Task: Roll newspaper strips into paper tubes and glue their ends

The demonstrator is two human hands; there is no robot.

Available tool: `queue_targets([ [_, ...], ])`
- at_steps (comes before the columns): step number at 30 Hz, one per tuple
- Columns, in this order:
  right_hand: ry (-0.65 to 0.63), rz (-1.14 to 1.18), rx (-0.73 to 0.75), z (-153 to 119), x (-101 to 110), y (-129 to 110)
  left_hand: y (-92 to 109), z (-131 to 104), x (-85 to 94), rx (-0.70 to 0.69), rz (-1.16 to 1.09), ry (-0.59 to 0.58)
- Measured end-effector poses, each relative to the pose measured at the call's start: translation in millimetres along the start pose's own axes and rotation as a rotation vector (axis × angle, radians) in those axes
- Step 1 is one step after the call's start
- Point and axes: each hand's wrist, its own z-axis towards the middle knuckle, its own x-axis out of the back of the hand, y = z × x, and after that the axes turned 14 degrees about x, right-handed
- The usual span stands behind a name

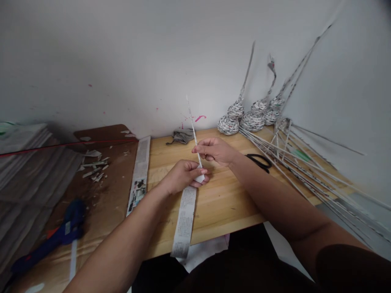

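Between my hands a newspaper strip (185, 215) is partly rolled into a thin paper tube (191, 116). The tube points up and away toward the wall, while the flat printed end of the strip hangs down past the table's front edge. My left hand (187, 176) is closed on the strip where it turns into the tube, thumb on top of the white paper. Higher up, my right hand (214, 150) pinches the tube between thumb and fingers.
Several woven paper gourds (228, 124) stand against the wall. Black-handled scissors (260, 162) and long paper tubes (293, 175) lie at right. A grey cloth (182, 136) sits behind my hands. Leftward are another newspaper strip (140, 171), paper scraps (96, 169), a blue glue gun (65, 228) and stacked paper (33, 162).
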Motion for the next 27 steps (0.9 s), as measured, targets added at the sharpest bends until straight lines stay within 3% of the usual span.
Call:
queue_targets([
  [6,0.096,0.011,-0.026,1.8,-8.5,4.0,1.1,-1.8,-1.2,-0.015,0.063,-0.022],
  [12,0.172,-0.103,0.043,1.5,-8.8,11.0,1.2,-1.8,-0.6,-0.005,0.074,-0.034],
  [18,-0.036,0.023,-0.009,-0.9,-4.7,3.1,1.0,-1.3,0.5,0.001,0.040,-0.049],
  [24,0.134,0.007,-0.002,-0.3,-7.9,-1.5,1.0,-1.9,-0.9,-0.002,0.050,-0.034],
  [27,0.055,0.032,-0.009,-0.7,-8.2,-3.1,0.8,-1.6,-1.2,0.000,0.036,-0.037],
])
